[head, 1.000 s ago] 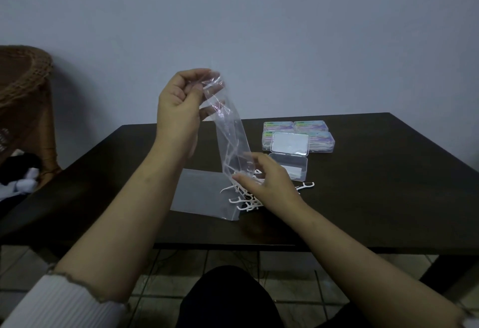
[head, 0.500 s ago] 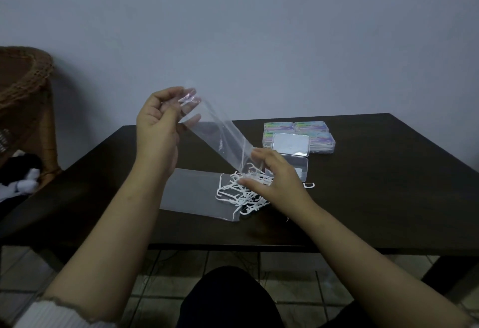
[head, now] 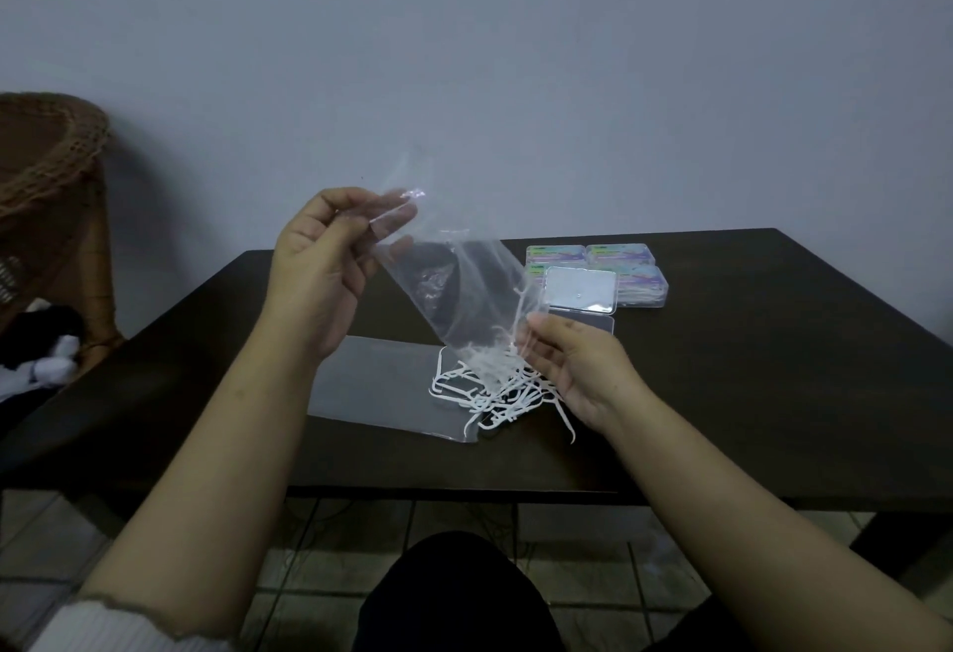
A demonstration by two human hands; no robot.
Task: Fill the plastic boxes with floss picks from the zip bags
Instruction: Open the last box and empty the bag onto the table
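Clear zip bag (head: 464, 290) pinched by left hand (head: 319, 264); right hand (head: 577, 368) grip unclear, fingertips hidden.
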